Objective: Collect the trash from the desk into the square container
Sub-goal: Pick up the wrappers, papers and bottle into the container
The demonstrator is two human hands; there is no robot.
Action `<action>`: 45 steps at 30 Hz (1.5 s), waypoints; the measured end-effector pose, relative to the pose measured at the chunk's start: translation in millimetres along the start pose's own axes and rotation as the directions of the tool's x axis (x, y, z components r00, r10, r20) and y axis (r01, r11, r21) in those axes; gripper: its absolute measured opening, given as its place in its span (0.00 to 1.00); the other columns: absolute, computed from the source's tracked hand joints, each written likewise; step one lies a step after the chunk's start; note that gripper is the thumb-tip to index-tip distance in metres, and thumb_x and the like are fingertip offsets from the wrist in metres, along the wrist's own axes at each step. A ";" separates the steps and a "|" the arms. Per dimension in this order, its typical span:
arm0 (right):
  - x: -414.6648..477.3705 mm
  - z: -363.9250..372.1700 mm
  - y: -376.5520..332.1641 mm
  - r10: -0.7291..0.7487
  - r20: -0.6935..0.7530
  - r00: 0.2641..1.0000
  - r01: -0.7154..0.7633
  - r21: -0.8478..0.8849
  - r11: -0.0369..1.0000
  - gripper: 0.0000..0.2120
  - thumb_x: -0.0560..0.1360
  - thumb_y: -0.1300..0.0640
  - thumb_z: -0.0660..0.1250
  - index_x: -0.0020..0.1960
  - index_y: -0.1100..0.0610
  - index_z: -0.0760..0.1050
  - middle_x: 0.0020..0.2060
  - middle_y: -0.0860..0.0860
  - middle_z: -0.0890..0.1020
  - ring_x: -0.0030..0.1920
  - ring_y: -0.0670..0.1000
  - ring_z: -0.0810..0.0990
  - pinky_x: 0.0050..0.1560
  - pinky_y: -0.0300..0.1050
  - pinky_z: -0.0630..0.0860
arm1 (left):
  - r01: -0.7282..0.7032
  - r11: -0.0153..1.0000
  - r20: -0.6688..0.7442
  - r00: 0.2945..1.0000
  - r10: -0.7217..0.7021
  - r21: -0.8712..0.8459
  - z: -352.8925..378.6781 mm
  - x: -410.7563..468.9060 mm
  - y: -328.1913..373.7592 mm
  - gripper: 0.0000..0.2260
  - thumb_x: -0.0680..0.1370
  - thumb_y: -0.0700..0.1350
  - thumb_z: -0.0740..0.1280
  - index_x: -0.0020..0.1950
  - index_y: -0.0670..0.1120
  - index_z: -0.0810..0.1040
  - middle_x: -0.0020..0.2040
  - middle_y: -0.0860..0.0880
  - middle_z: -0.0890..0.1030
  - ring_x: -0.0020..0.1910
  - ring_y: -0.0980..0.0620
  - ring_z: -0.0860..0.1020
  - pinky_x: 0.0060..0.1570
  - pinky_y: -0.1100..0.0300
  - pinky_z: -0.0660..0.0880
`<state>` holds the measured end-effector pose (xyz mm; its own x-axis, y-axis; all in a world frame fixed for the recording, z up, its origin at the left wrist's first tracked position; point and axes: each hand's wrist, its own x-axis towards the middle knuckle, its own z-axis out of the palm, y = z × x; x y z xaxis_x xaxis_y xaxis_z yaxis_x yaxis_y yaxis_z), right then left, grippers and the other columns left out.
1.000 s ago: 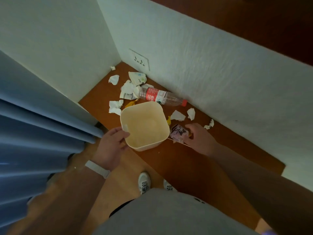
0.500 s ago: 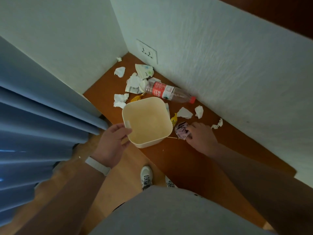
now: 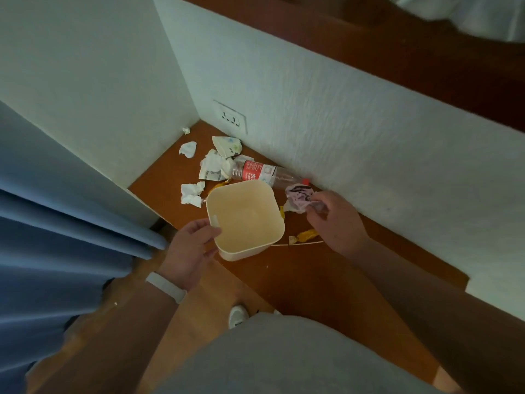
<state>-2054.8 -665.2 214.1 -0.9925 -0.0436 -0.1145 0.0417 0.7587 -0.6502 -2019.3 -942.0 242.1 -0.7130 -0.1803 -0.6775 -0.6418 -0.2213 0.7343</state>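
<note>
A cream square container (image 3: 264, 194) stands near the front edge of the brown desk (image 3: 326, 274), and its inside looks bare. My left hand (image 3: 189, 247) grips its near-left rim. My right hand (image 3: 335, 220) holds a crumpled pink and purple wrapper (image 3: 298, 196) lifted just to the right of the container. A clear plastic bottle (image 3: 264, 173) with a red label lies behind the container along the wall. Crumpled white papers (image 3: 191, 193) lie to the left and behind. A yellow wrapper (image 3: 305, 236) and a thin stick (image 3: 298, 244) lie under my right hand.
White walls close the desk's left and back sides, with a wall socket (image 3: 230, 118) in the corner. A blue curtain (image 3: 56, 231) hangs at the left. More paper scraps (image 3: 188, 149) and a printed white wrapper (image 3: 227, 145) lie in the far corner. A shoe (image 3: 238, 315) shows below on the floor.
My right hand has closed on the pink and purple wrapper and lifted it off the desk, uncovering the yellow wrapper and the stick. The left hand still holds the container.
</note>
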 end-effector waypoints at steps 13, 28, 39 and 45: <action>-42.6 1.1 -45.5 -0.237 0.182 0.954 0.252 -0.065 0.965 0.19 0.78 0.45 0.64 0.67 0.48 0.71 0.46 0.37 0.69 0.42 0.41 0.74 0.40 0.33 0.67 | -0.037 0.996 0.070 0.997 0.031 0.081 3.7 -2.7 5.5 0.10 0.77 0.38 0.68 0.57 0.43 0.78 0.56 0.42 0.83 0.57 0.43 0.82 0.63 0.44 0.75; 8.2 38.5 82.0 -0.045 0.326 0.944 0.189 -0.423 0.886 0.19 0.78 0.52 0.63 0.68 0.52 0.71 0.60 0.51 0.74 0.60 0.52 0.73 0.58 0.50 0.74 | -0.103 0.993 0.016 0.995 0.102 0.054 1.0 -4.7 3.0 0.07 0.77 0.36 0.67 0.53 0.43 0.79 0.47 0.45 0.85 0.46 0.49 0.84 0.50 0.51 0.78; 19.2 60.7 97.1 -0.040 0.367 0.930 0.229 -0.488 0.842 0.10 0.77 0.51 0.64 0.57 0.52 0.75 0.49 0.49 0.72 0.50 0.50 0.72 0.47 0.45 0.74 | -0.135 0.990 -0.011 0.991 0.136 0.042 2.6 -15.8 0.2 0.08 0.76 0.35 0.67 0.54 0.42 0.79 0.45 0.46 0.85 0.44 0.49 0.83 0.52 0.51 0.78; 10.8 56.1 86.1 -0.002 0.311 0.950 0.142 -0.428 0.893 0.09 0.78 0.50 0.63 0.54 0.52 0.76 0.47 0.48 0.71 0.47 0.48 0.72 0.45 0.45 0.74 | -0.142 0.989 -0.015 0.990 0.142 0.030 -2.8 -18.7 -4.3 0.08 0.77 0.35 0.67 0.55 0.42 0.79 0.46 0.46 0.85 0.44 0.49 0.84 0.49 0.52 0.78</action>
<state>-2055.5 -636.8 114.7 -0.9076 -0.2450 -0.3409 -0.1528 0.9491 -0.2753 -2002.4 -940.4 251.5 -0.7929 -0.2239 -0.5668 -0.5423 -0.1650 0.8238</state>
